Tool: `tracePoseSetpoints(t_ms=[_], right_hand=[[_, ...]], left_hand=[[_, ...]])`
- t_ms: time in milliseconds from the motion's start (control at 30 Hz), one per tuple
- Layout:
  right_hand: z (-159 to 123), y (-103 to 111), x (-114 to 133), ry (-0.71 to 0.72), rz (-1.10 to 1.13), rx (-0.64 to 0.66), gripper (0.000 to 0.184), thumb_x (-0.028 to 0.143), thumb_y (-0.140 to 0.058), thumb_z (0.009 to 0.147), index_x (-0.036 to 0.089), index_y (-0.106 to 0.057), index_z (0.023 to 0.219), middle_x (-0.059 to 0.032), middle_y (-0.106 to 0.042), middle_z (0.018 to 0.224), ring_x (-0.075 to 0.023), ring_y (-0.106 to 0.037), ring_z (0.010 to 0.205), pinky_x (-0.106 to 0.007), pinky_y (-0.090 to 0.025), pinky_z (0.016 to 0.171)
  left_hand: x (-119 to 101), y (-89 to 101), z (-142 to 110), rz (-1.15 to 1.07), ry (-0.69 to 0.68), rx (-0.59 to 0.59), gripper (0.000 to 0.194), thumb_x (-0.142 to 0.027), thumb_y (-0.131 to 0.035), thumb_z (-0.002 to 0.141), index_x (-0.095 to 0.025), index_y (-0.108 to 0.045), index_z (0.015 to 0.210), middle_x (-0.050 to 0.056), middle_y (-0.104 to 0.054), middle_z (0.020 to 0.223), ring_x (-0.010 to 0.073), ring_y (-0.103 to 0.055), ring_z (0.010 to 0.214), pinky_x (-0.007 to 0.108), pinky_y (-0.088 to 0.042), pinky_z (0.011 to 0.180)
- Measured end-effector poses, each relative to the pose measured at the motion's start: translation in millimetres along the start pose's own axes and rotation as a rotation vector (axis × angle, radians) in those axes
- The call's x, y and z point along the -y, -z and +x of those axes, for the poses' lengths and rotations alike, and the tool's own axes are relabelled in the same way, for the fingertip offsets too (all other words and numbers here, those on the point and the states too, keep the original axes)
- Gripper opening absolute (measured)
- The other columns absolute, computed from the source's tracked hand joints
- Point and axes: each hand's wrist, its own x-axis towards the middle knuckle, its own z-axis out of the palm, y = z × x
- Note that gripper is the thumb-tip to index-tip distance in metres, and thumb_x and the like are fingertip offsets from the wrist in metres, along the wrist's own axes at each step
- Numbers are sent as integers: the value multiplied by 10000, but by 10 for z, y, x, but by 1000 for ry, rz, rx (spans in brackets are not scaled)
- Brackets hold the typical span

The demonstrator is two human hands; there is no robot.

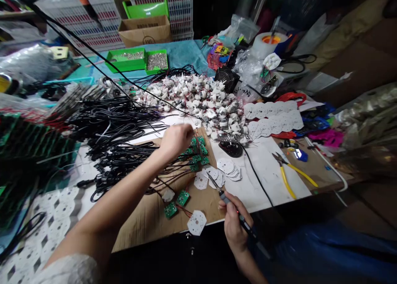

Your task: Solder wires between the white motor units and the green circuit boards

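My right hand (pixel 236 222) is closed around a soldering iron (pixel 227 199), its tip pointing up and left over white hexagonal plates (pixel 201 180). My left hand (pixel 176 140) reaches across the bench, closed in a fist above several small green circuit boards (pixel 194 166). Its fingertips face away, so whatever they hold is hidden. Black cables (pixel 124 149) run from the left to these boards. Closer to me, two green boards (pixel 183 198) lie on the cardboard (pixel 149 224), with red wires leading to a white hexagonal plate (pixel 197 223) at its edge.
A heap of white wired parts (pixel 198 95) fills the middle back. The iron's coil stand (pixel 230 149) is in front of it. Yellow-handled pliers (pixel 288 174) lie right, below perforated white sheets (pixel 274 118). Green trays (pixel 127 60) of small metal pieces stand behind.
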Motion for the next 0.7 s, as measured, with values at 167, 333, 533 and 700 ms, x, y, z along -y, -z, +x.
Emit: tracePoseSetpoints(t_ms=[167, 333, 533, 700], right_hand=[[-16, -12, -18, -77, 59, -20, 329, 419, -586, 955, 177, -769, 1082, -90, -754, 872, -205, -719, 688, -322, -609, 606], [-16, 2, -6, -79, 48, 5, 303, 405, -593, 959, 194, -774, 1082, -72, -755, 866, -204, -725, 688, -312, -612, 600], [5, 15, 39, -75, 60, 43, 271, 384, -599, 972, 215, -776, 1088, -55, -750, 858, -187, -723, 680, -292, -615, 604], [-1, 12, 15, -65, 30, 37, 297, 392, -584, 977, 192, -772, 1091, -79, -762, 900, -198, -728, 691, -301, -618, 599]], left_hand=[[125, -159, 902, 30, -290, 134, 505, -30, -490, 803, -216, -761, 1186, 93, -668, 1081, 218, -641, 995, 288, -483, 846], [205, -299, 1117, 93, -394, 329, 431, -92, -561, 819, -241, -773, 1163, 86, -622, 1087, 211, -628, 959, 275, -463, 819], [392, -255, 1064, 134, -441, 332, 307, -98, -612, 784, -178, -763, 1039, 113, -555, 1197, 174, -606, 841, 284, -449, 754], [659, -131, 962, -133, -260, 50, 277, -129, -693, 733, -143, -688, 1010, 94, -592, 1102, 186, -605, 905, 297, -503, 821]])
